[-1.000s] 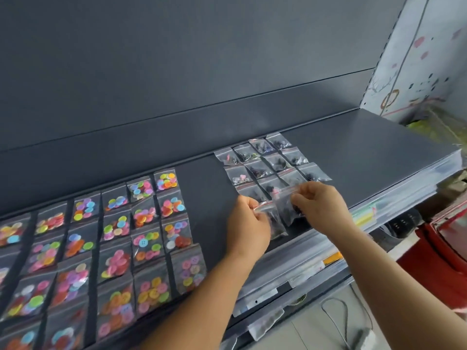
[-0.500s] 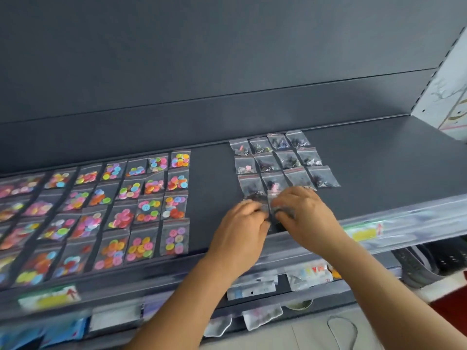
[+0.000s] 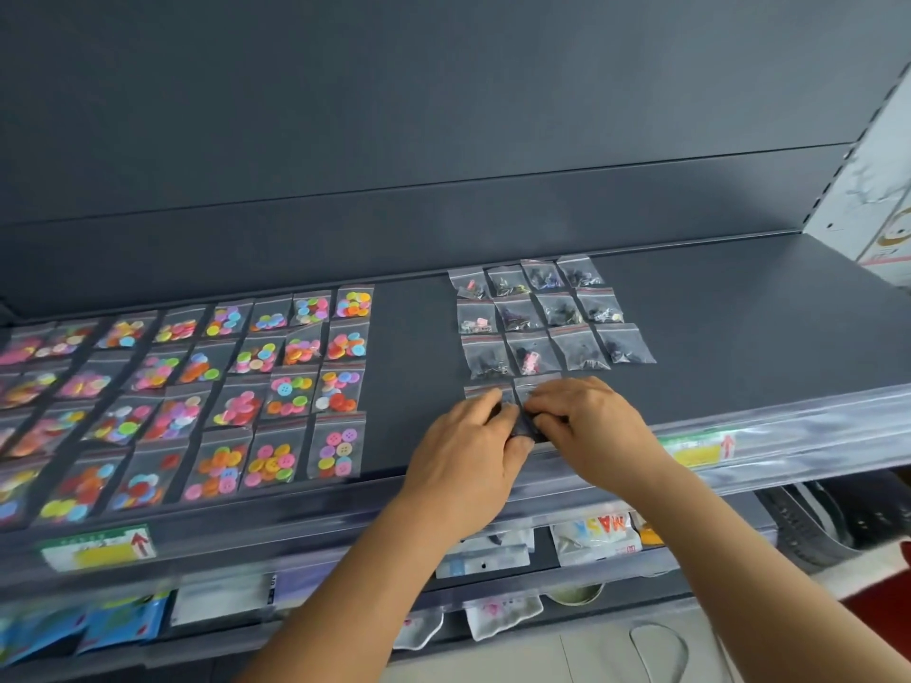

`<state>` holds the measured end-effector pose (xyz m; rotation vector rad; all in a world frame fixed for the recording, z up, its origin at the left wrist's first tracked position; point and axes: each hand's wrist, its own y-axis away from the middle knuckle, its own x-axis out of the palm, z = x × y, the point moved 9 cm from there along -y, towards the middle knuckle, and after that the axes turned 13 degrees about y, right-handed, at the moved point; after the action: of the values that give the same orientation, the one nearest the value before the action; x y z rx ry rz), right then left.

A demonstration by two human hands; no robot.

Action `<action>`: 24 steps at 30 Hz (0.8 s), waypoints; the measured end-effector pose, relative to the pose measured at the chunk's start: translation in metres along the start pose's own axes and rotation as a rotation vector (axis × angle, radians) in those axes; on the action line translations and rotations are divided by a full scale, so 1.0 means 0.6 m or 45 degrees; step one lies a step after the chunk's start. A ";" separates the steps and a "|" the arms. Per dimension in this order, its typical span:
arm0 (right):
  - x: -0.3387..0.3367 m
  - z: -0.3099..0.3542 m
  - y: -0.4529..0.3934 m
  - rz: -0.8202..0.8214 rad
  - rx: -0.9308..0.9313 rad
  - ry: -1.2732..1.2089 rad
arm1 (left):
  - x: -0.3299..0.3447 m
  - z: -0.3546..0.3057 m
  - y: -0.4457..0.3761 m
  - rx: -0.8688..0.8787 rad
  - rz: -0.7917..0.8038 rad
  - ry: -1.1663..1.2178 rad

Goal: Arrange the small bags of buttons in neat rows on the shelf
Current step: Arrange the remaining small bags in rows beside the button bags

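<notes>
On the dark grey shelf (image 3: pixel 729 327), small clear bags of dark buttons (image 3: pixel 552 313) lie in a neat grid right of centre. Both hands work at the grid's front row near the shelf's front edge. My left hand (image 3: pixel 468 451) rests over one small bag (image 3: pixel 485 390), whose top edge shows above the fingers. My right hand (image 3: pixel 591 426) pinches a neighbouring small bag (image 3: pixel 530 386) with curled fingers. The two hands touch in the middle, and dark bag material shows between them. Most of both bags is hidden under the fingers.
Several rows of bags with bright coloured buttons (image 3: pixel 276 386) fill the shelf's left half. A clear price rail with a yellow-green label (image 3: pixel 700 448) runs along the front edge. Below hang packaged goods, among them a mask packet (image 3: pixel 594 534). Bare shelf lies to the right.
Both hands came down from holding the bags in the air to the shelf surface at the front row. The view shifted left and down.
</notes>
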<state>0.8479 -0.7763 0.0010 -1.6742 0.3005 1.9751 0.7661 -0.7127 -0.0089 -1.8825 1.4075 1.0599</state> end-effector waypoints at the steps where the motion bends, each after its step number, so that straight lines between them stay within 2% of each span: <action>1: -0.001 -0.002 0.000 0.001 0.017 -0.011 | -0.001 -0.001 0.000 -0.003 -0.002 0.001; 8: -0.020 0.001 -0.001 -0.059 0.105 -0.050 | -0.028 0.004 0.003 -0.066 -0.059 0.066; 12: -0.029 0.031 -0.015 -0.089 0.044 0.017 | -0.061 0.024 0.017 -0.130 -0.137 0.005; 18: -0.015 0.136 -0.052 -0.022 -0.111 -0.005 | -0.129 0.094 0.078 -0.263 -0.293 0.006; 24: 0.014 0.293 -0.091 0.013 -0.296 -0.003 | -0.213 0.201 0.173 -0.395 -0.468 -0.003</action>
<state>0.7268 -0.6423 0.0383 -1.8143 0.0808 2.0853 0.6174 -0.5805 0.0370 -2.2472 0.8798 1.1370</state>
